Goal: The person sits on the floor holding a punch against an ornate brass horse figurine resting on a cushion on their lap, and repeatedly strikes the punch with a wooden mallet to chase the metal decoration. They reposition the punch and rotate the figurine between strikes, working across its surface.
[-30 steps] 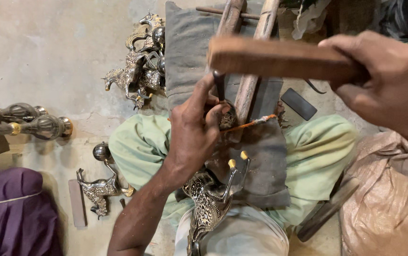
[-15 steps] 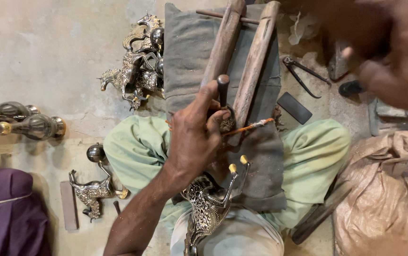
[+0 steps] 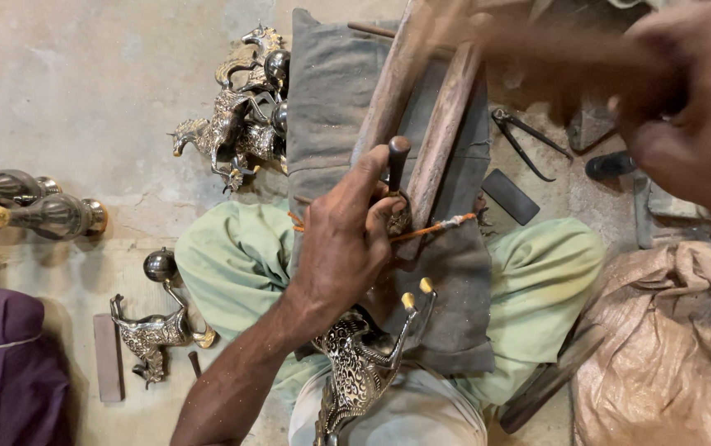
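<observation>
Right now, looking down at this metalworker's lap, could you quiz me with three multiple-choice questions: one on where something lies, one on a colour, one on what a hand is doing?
1. Where does the pile of silvery engraved metal horse figures lie?
A. On the concrete floor left of the grey cloth
B. On the brown sack
C. In the person's lap

2. What colour are the trousers over the knees?
A. Dark blue
B. Pale green
C. Red

3. What is the left hand doing?
A. Resting flat on the floor
B. Gripping a dark upright punch tool
C. Lifting the purple cloth

Answers:
1 A, the horses sit on bare floor beside the grey cloth.
2 B, both knees show pale green fabric.
3 B, its fingers wrap the tool's shaft between the wooden bars.
</observation>
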